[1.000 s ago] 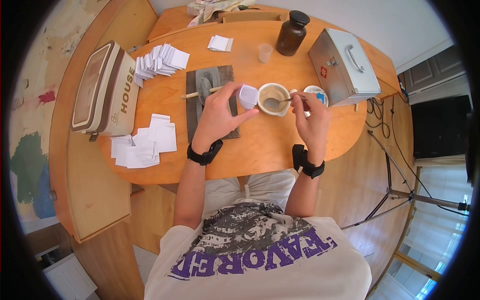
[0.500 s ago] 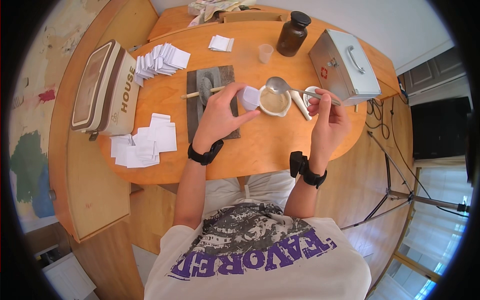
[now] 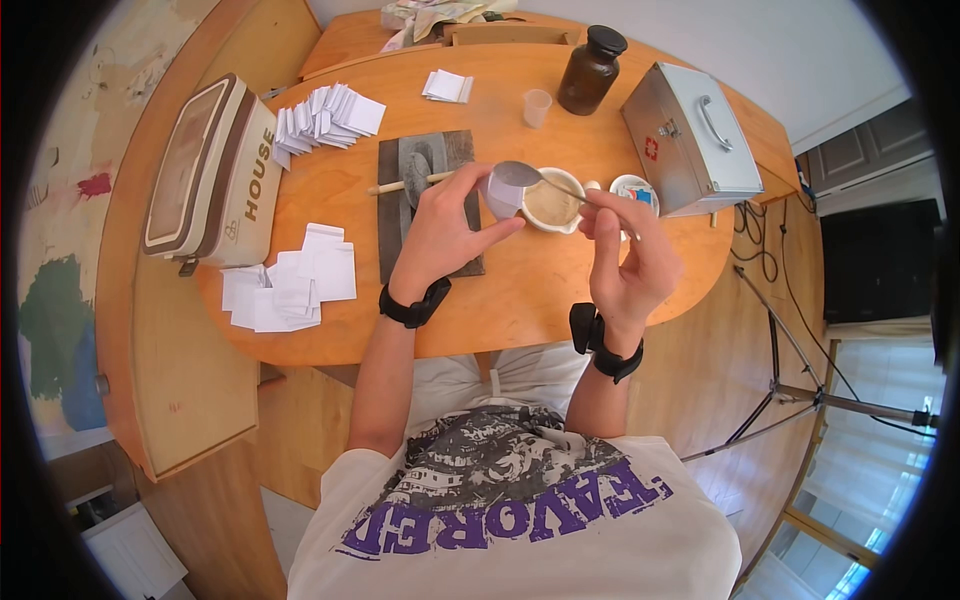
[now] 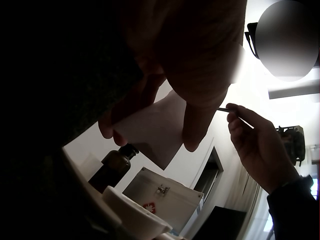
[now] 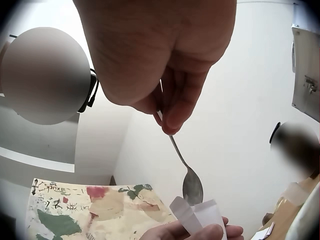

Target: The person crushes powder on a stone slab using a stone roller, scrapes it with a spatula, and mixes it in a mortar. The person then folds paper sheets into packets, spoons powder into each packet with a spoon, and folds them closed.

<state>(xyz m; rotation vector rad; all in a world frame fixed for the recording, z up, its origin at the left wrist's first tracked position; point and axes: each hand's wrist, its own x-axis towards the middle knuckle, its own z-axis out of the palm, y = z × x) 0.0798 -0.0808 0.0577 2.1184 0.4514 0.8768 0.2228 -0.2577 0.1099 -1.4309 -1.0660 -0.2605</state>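
Note:
My left hand [image 3: 440, 238] holds a small white paper packet [image 3: 502, 198] between fingers and thumb, its mouth spread in the right wrist view. With my right hand [image 3: 636, 262] I pinch the handle of a metal spoon [image 5: 193, 186], whose bowl tilts down at the packet's mouth. Just right of the packet stands a white mortar [image 3: 530, 217] with tan powder inside. A white pestle [image 3: 592, 187] lies to its right, mostly hidden by my right hand. Farther right, a small white dish [image 3: 655, 203] holds a blue-and-white item.
Left of the mortar lies a dark slab [image 3: 394, 240] with a wooden-handled grey tool [image 3: 418, 165]. White paper packets [image 3: 330, 270] lie at left. Behind stand a plastic cup [image 3: 536, 108], a brown jar [image 3: 590, 75] and a metal first-aid case [image 3: 690, 145]. A cream HOUSE box [image 3: 225, 180] is far left.
The spoon has come up out of the mortar and moved left to the packet's mouth, my right hand following after swinging right. The left hand stays almost still with the packet.

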